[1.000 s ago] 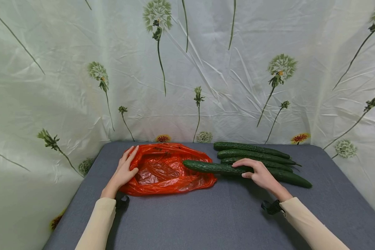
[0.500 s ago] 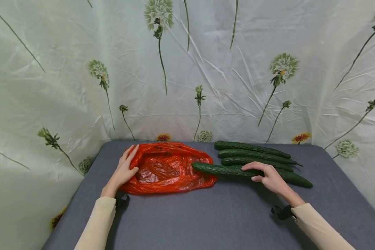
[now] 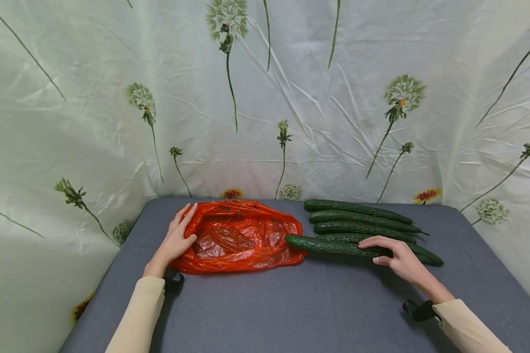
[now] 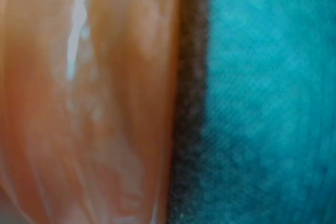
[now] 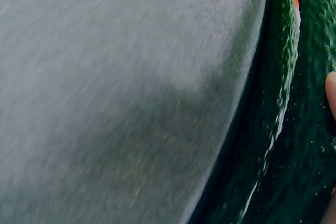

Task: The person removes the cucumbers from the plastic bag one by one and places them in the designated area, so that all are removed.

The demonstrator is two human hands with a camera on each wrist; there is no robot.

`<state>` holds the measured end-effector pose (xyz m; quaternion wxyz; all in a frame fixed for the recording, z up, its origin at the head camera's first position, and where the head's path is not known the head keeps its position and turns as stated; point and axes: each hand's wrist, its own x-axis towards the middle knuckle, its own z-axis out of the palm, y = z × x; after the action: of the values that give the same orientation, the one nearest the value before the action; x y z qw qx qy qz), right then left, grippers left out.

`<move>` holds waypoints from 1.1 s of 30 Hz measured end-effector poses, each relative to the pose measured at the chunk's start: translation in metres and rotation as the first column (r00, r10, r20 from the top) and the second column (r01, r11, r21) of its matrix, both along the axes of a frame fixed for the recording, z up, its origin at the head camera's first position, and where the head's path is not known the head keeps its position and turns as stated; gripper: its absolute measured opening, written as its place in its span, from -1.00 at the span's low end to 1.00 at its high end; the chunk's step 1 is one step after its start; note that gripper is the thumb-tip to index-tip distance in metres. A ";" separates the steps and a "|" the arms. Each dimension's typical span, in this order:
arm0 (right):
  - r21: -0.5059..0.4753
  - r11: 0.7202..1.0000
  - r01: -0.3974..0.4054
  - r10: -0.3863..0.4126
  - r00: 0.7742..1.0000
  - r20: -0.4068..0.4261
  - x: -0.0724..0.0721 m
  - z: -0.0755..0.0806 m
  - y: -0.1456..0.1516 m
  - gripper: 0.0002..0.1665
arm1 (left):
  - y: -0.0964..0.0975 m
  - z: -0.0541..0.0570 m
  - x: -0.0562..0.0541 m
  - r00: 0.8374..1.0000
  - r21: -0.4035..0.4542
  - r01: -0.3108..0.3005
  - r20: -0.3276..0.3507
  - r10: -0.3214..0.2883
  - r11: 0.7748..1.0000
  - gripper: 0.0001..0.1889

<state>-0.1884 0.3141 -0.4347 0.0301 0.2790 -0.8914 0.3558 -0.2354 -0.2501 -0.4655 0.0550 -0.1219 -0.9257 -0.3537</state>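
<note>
My left hand [image 3: 176, 242] lies against the left side of a crumpled red plastic bag [image 3: 243, 264], fingers stretched along its edge and thumb on the plastic. The bag lies with its wide mouth facing up. Toward the right, my right hand [image 3: 397, 255] pinches a long dark green cucumber [image 3: 324, 244] between thumb and fingers. The cucumber's left tip overlaps the bag's right edge. Behind it several more cucumbers [image 3: 357, 215] lie side by side. In the right wrist view a bumpy cucumber [image 5: 315, 119] runs beside a fingertip [image 5: 332, 95]. Shiny orange-red plastic [image 4: 105, 103] fills the left wrist view's left side.
A grey cloth [image 3: 265, 309] covers the table. White curtains [image 3: 327, 108] printed with dandelions hang behind the table and along both sides. Dark straps [image 3: 419, 311] sit at both wrists.
My right hand has drawn the cucumber to the right, so its tip has slid from over the bag's mouth to the right edge. My left hand and the bag stay in place.
</note>
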 end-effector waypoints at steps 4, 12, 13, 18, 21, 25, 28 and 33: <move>-0.006 1.000 -0.003 0.003 1.000 -0.010 0.003 0.001 0.010 -0.49 | 0.000 -0.001 -0.001 1.000 -0.001 -0.001 0.002 0.001 1.000 -0.13; 0.009 1.000 -0.010 0.010 1.000 -0.025 0.011 0.002 0.026 -0.51 | -0.001 0.001 0.000 1.000 -0.003 -0.007 0.021 0.008 1.000 -0.13; 0.008 1.000 -0.010 0.010 1.000 -0.020 0.012 0.002 0.027 -0.51 | -0.001 0.001 0.001 1.000 -0.003 -0.008 0.023 0.008 1.000 -0.13; 0.002 1.000 -0.007 0.007 1.000 -0.002 0.016 0.002 0.037 -0.52 | -0.001 0.001 0.000 1.000 -0.001 -0.012 0.016 0.012 1.000 -0.13; 0.006 1.000 -0.010 0.010 1.000 -0.016 0.018 0.002 0.043 -0.52 | -0.001 0.001 0.000 1.000 0.002 -0.012 0.011 0.012 1.000 -0.14; 0.017 1.000 -0.004 0.004 0.999 -0.032 0.019 0.002 0.049 -0.51 | -0.002 0.002 0.001 1.000 0.002 -0.011 0.010 0.011 1.000 -0.14; 0.027 1.000 0.002 -0.001 1.000 -0.027 0.019 0.001 0.052 -0.50 | -0.002 0.002 0.001 1.000 0.001 -0.013 0.014 0.013 1.000 -0.14; 0.038 0.999 0.005 -0.004 1.000 -0.020 0.019 -0.001 0.056 -0.51 | -0.001 0.002 0.001 1.000 0.005 -0.010 0.009 0.010 1.000 -0.15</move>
<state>-0.1695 0.3706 -0.4359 0.0344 0.2810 -0.8982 0.3361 -0.2339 -0.2513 -0.4638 0.0528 -0.1154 -0.9258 -0.3561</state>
